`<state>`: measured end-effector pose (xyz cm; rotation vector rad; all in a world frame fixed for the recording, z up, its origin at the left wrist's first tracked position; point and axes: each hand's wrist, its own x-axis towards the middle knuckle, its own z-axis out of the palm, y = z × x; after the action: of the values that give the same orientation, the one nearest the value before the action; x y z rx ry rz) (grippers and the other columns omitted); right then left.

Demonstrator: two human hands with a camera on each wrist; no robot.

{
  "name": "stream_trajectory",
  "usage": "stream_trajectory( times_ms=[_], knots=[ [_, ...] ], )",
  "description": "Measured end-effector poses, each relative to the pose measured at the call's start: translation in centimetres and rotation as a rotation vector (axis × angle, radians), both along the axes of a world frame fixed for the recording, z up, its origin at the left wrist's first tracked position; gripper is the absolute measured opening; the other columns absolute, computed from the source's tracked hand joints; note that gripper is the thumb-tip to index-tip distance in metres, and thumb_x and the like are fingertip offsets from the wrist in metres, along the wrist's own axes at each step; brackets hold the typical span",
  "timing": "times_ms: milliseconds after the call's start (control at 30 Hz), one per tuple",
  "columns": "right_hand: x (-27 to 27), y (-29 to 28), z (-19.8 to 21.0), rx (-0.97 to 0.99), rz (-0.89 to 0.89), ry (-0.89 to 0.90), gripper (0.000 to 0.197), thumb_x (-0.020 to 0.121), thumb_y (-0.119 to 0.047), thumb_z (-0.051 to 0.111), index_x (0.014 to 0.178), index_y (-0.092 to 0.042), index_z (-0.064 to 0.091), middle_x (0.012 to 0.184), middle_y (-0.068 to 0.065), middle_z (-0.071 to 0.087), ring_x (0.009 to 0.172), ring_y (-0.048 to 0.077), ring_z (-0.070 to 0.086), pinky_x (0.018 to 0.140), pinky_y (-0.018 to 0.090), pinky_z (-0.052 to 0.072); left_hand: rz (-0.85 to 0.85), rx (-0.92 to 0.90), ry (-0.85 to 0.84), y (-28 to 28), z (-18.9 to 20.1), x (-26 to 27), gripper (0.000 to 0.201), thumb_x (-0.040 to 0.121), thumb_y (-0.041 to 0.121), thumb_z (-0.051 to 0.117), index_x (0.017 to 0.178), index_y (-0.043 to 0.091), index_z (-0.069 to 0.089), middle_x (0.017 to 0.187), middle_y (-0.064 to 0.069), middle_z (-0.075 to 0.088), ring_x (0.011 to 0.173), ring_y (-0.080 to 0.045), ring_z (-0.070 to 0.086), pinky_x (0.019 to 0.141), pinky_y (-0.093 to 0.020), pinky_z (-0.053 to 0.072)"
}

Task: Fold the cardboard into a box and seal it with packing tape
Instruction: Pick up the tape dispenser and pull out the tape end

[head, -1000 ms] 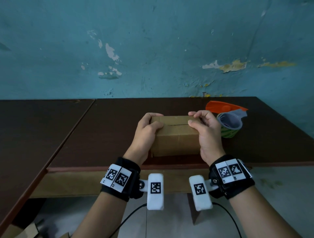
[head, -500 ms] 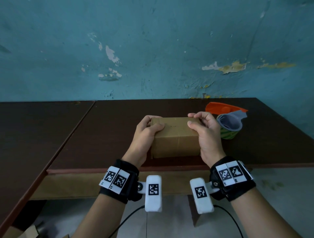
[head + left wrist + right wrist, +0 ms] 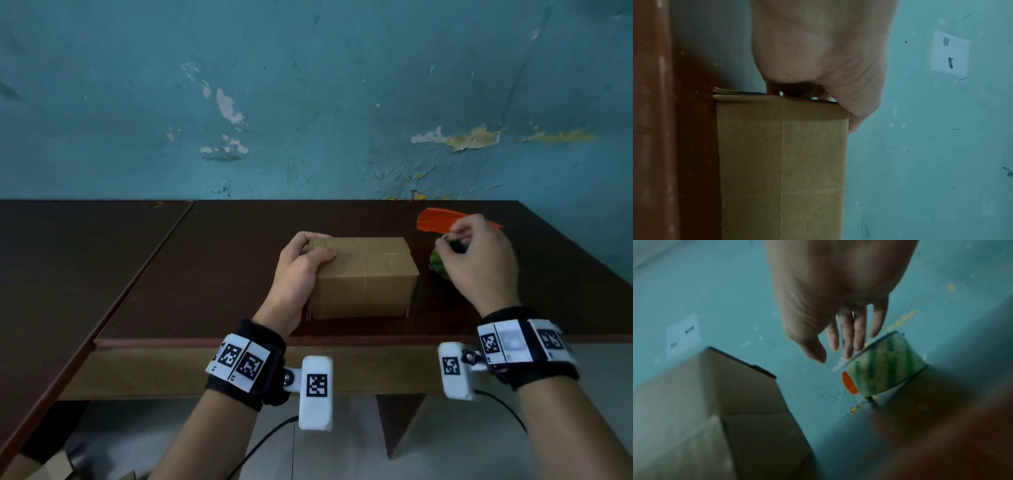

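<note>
A folded brown cardboard box [image 3: 363,277] stands on the dark table near its front edge, top flaps closed. My left hand [image 3: 301,267] grips the box's left end, thumb on top and fingers round the far side; the left wrist view shows the same box [image 3: 781,162] under the palm. My right hand [image 3: 476,253] hovers over the tape dispenser [image 3: 438,267], an orange handle with a green-striped tape roll, to the right of the box. In the right wrist view its fingers [image 3: 849,337] are loose and spread just above the roll [image 3: 884,363], holding nothing.
The dark brown table [image 3: 205,274] runs back to a peeling teal wall [image 3: 308,102]. A second table [image 3: 68,274] adjoins on the left with a seam between. Cardboard scraps [image 3: 51,466] lie on the floor at lower left.
My right hand has let go of the box's right end and moved right to the tape dispenser. The left hand keeps its hold on the box.
</note>
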<state>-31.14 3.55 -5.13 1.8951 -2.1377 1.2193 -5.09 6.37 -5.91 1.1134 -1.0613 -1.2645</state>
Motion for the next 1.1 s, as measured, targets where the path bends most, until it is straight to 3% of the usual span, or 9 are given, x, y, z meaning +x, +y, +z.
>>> stream_trajectory(
  times_ms=[200,300,433,567,700,800,967,1033,1100],
  knots=[
    [0.3,-0.3,-1.1,0.331,-0.172,0.275,0.021,0.093,-0.027,0.066,0.105,-0.011,0.070,0.103,0.010,0.069,0.099,0.029,0.065,0.092,0.043,0.051,0.007,0.006,0.008,0.1,0.0,0.0,0.021,0.096,0.019,0.067,0.116,0.013,0.068,0.116,-0.010,0.071,0.093,-0.021,0.067,0.068,-0.032,0.053],
    [0.2,-0.2,-0.1,0.165,-0.178,-0.059,0.017,0.097,-0.020,0.062,0.109,-0.011,0.069,0.108,0.011,0.067,0.107,0.032,0.064,0.095,0.045,0.050,0.010,0.010,0.026,0.1,0.0,0.0,0.020,0.095,0.018,0.067,0.115,0.012,0.068,0.116,-0.011,0.071,0.091,-0.020,0.067,0.063,-0.029,0.054],
    [0.0,-0.2,2.1,-0.098,0.062,-0.938,0.019,0.104,-0.017,0.050,0.099,-0.024,0.067,0.098,-0.007,0.068,0.097,0.011,0.067,0.101,0.042,0.051,-0.002,0.010,0.030,0.0,0.1,-0.2,0.018,0.095,0.015,0.066,0.112,0.010,0.067,0.111,-0.008,0.070,0.089,-0.018,0.067,0.062,-0.026,0.053],
    [-0.3,-0.7,3.4,-0.219,0.380,-1.499,0.025,0.102,-0.004,0.042,0.111,-0.013,0.063,0.118,0.008,0.069,0.111,0.020,0.068,0.109,0.048,0.047,-0.014,0.006,0.041,-0.1,0.2,-0.4,0.017,0.095,0.013,0.066,0.111,0.008,0.066,0.108,-0.007,0.070,0.088,-0.018,0.067,0.059,-0.025,0.054],
    [1.7,-0.8,4.7,-0.195,0.618,-1.725,0.033,0.081,-0.006,0.055,0.114,-0.007,0.062,0.123,0.016,0.071,0.117,0.028,0.068,0.110,0.055,0.045,-0.030,-0.011,0.020,-0.1,0.3,-0.8,0.011,0.094,0.010,0.065,0.105,0.010,0.068,0.110,-0.011,0.069,0.090,-0.020,0.064,0.067,-0.029,0.053],
    [3.8,-0.7,5.5,-0.132,0.753,-1.824,0.039,0.087,-0.009,0.053,0.125,-0.005,0.060,0.125,0.018,0.071,0.118,0.031,0.067,0.111,0.055,0.043,-0.058,-0.009,0.010,0.0,0.3,-1.4,0.012,0.094,0.010,0.066,0.105,0.013,0.069,0.120,-0.018,0.068,0.093,-0.022,0.064,0.072,-0.033,0.052],
    [6.7,0.0,5.4,0.004,0.829,-2.038,0.028,0.094,-0.012,0.042,0.091,-0.003,0.069,0.075,0.010,0.056,0.072,0.022,0.054,0.107,0.051,0.043,-0.099,-0.006,0.025,-0.4,-0.1,-1.3,0.018,0.094,0.011,0.066,0.112,0.010,0.068,0.119,-0.016,0.069,0.090,-0.019,0.066,0.065,-0.024,0.055],
    [7.5,0.1,5.3,0.055,0.809,-1.974,0.021,0.086,-0.014,0.043,0.078,-0.007,0.060,0.067,0.007,0.045,0.060,0.018,0.045,0.092,0.032,0.045,-0.082,-0.018,0.033,-0.7,-0.3,-1.3,0.017,0.093,0.008,0.067,0.110,0.008,0.069,0.110,-0.014,0.069,0.086,-0.016,0.065,0.063,-0.020,0.054],
    [7.8,-0.2,5.3,0.081,0.758,-1.914,0.008,0.076,-0.015,0.048,0.069,-0.012,0.051,0.063,0.006,0.041,0.056,0.018,0.040,0.073,0.029,0.036,-0.065,-0.031,0.049,-0.7,-0.2,-1.4,0.017,0.092,0.005,0.068,0.108,0.008,0.070,0.104,-0.011,0.068,0.084,-0.016,0.065,0.065,-0.021,0.054]
  ],
)
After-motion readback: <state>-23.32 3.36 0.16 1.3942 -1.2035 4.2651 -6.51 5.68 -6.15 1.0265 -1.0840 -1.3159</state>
